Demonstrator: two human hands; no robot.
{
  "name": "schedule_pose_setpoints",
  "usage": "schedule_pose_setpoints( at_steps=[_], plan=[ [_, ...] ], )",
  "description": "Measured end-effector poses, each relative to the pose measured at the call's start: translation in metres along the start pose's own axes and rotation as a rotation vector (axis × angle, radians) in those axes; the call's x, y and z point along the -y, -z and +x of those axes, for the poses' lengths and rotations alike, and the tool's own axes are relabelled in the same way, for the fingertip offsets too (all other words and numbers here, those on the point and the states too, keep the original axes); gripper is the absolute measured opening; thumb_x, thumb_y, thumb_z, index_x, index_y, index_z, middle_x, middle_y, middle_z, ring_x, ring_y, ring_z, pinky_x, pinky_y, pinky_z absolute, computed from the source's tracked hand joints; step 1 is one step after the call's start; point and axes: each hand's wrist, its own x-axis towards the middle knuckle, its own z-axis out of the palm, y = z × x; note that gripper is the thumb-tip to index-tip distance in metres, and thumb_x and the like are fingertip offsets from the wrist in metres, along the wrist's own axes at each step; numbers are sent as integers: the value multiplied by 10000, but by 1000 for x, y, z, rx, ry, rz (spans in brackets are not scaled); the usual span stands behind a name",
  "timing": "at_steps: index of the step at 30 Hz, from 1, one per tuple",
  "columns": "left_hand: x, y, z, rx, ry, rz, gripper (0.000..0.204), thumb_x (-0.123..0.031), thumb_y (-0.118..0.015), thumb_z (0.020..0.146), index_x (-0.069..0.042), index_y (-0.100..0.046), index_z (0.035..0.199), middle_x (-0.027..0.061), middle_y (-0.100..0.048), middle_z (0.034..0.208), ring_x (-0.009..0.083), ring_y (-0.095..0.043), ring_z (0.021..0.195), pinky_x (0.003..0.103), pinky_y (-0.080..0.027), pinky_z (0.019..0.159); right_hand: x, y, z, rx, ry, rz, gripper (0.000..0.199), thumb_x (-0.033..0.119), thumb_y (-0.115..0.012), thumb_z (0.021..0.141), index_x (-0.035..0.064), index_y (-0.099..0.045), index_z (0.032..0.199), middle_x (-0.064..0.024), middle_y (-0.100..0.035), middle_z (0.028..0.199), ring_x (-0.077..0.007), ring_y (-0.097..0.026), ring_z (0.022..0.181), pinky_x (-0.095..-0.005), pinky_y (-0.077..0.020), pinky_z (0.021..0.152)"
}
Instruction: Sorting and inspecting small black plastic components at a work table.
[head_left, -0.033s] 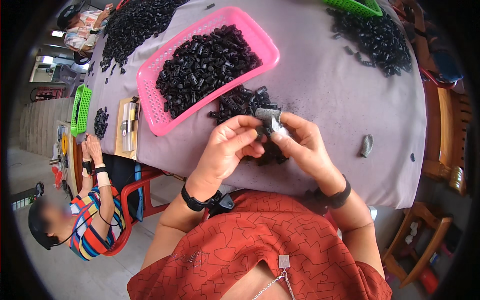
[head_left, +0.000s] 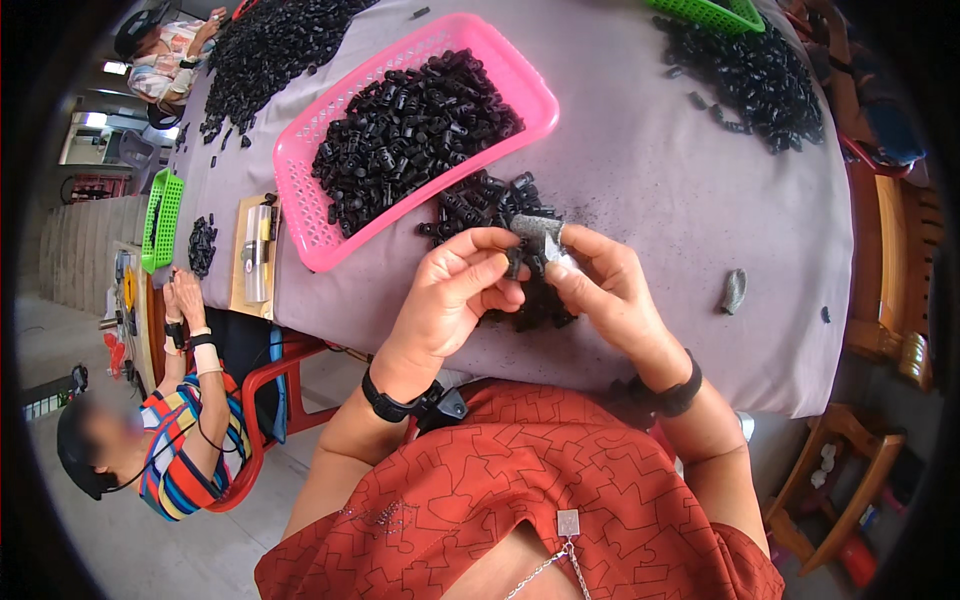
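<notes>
Over the near part of the table, my left hand (head_left: 455,285) pinches a small black plastic piece (head_left: 514,262) between thumb and forefinger. Just beside it, my right hand (head_left: 607,288) is closed on a folded grey abrasive pad (head_left: 540,228) with a shiny whitish face. A narrow gap shows between the piece and the pad. Beneath and beyond both hands lies a loose heap of similar black pieces (head_left: 468,207), partly hidden by my fingers. A pink perforated basket (head_left: 300,243), set beyond my left hand, is filled with such pieces.
To the right lies another small grey pad (head_left: 735,291). A board with a clear tube (head_left: 256,255) rests left of the basket. Large piles of black pieces (head_left: 275,55) (head_left: 755,85) and green baskets (head_left: 162,220) stand farther out. A co-worker (head_left: 185,420) sits at left.
My left fingers, with the black piece, have shifted slightly left and away from the pad. My right hand and the pad have hardly moved.
</notes>
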Motion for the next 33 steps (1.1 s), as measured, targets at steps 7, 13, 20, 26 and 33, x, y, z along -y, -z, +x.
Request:
schedule_pose_setpoints(
  at_steps=[7,13,20,26,33],
  plan=[
    [-2,0,-1,-19,-6,-50,222,-106,-580,949,-26,-589,1156,109,-673,956,147,-659,757,253,-569,676,7,-5,1,57,34,-7,503,117,-637,915,-6,-438,1361,28,-558,984,-53,-506,885,-214,-437,739],
    [0,5,3,-15,12,-204,213,-88,-600,935,-11,-594,1134,109,-664,983,155,-670,771,269,-591,700,1,-4,0,141,6,-5,585,83,-674,880,28,-404,1396,30,-524,897,-57,-501,853,-220,-426,734],
    [4,4,4,26,84,-313,249,-78,-598,934,-34,-563,1176,96,-655,961,139,-662,760,253,-586,696,-5,-4,0,171,88,6,598,83,-676,877,35,-395,1403,32,-527,891,-56,-498,815,-217,-415,716],
    [7,0,5,23,85,-300,233,-72,-602,931,-46,-568,1160,76,-658,943,130,-661,755,232,-586,676,-7,-6,0,184,99,-2,602,99,-672,888,22,-394,1417,19,-564,961,-57,-519,860,-225,-439,763],
    [8,1,5,28,76,-259,227,-77,-618,922,-59,-577,1145,61,-660,924,123,-657,720,225,-573,651,2,-6,-1,216,61,18,573,110,-641,919,14,-398,1429,-8,-601,1016,-67,-534,900,-235,-457,804]
  ],
)
